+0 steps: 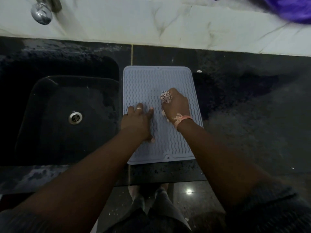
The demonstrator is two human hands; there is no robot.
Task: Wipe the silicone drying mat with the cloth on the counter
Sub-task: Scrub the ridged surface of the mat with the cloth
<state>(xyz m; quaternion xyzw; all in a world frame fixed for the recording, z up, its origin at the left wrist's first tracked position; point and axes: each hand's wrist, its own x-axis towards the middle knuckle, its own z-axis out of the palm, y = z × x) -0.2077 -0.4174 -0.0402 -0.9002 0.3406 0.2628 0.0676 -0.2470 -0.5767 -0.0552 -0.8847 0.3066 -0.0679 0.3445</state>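
Observation:
A pale grey-blue silicone drying mat (pixel 148 81) with wavy ridges lies flat on the black counter, just right of the sink. My right hand (pixel 176 105) is closed around a bunched pink-and-white patterned cloth (pixel 165 96), pressing it onto the mat's right middle. My left hand (pixel 138 120) rests flat on the mat's left side with fingers spread, holding nothing. Most of the cloth is hidden inside my fist.
A black sink (pixel 67 115) with a metal drain (pixel 75 117) sits left of the mat. A chrome tap (pixel 42 12) hangs over it at top left. Black counter (pixel 244 106) extends to the right. A purple object (pixel 292 9) is at the top right corner.

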